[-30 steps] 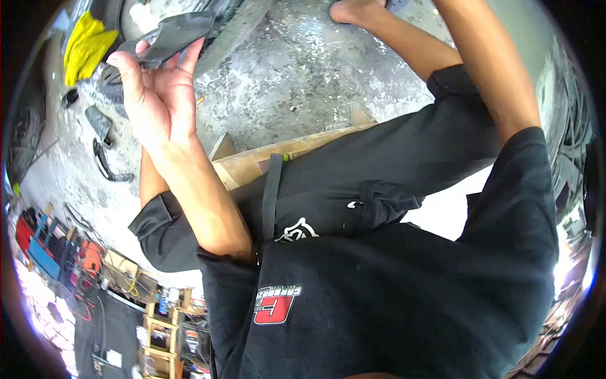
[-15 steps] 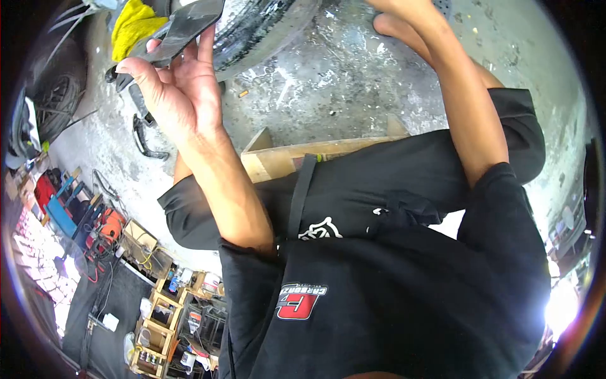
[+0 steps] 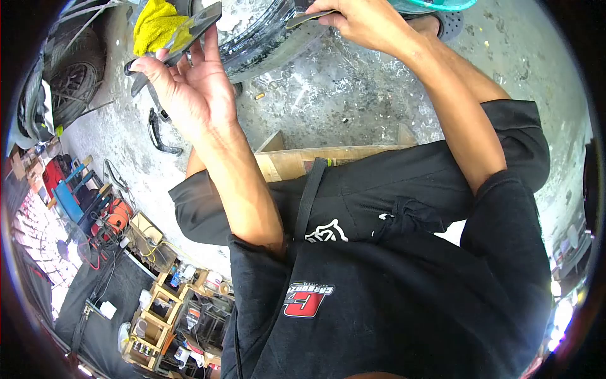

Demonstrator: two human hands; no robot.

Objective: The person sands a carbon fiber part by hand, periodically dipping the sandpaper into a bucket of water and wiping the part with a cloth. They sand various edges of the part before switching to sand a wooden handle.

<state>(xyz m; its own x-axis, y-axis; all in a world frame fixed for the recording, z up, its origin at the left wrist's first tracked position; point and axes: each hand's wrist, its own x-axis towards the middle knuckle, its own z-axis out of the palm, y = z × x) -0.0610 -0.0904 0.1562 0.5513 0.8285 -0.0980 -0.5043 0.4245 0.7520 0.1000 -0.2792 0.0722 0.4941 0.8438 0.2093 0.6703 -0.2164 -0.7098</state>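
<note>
At the upper left, my left hand [image 3: 196, 85] is turned palm up, its fingers and thumb gripping a glossy dark curved part [image 3: 194, 28]. A yellow cloth [image 3: 154, 28] is just behind that part. Near the top centre my right hand [image 3: 363, 22] pinches a thin dark flat piece [image 3: 306, 19] between thumb and fingers. The piece is over the edge of a black tire [image 3: 268, 44] with whitish smears. The two hands are apart, with the tire between them.
A wooden stool [image 3: 284, 165] is under my legs. On the stained floor [image 3: 328, 95] lies a black curved part [image 3: 154, 132]. A teal basin [image 3: 429, 5] is beside my foot in a grey clog [image 3: 451, 24]. Wooden shelves [image 3: 165, 309] and an orange machine [image 3: 115, 216] are lower left.
My right hand has come down and left into view with the thin dark piece. The teal basin now shows. The dark part in my left hand is tilted differently, and the whole view has shifted slightly.
</note>
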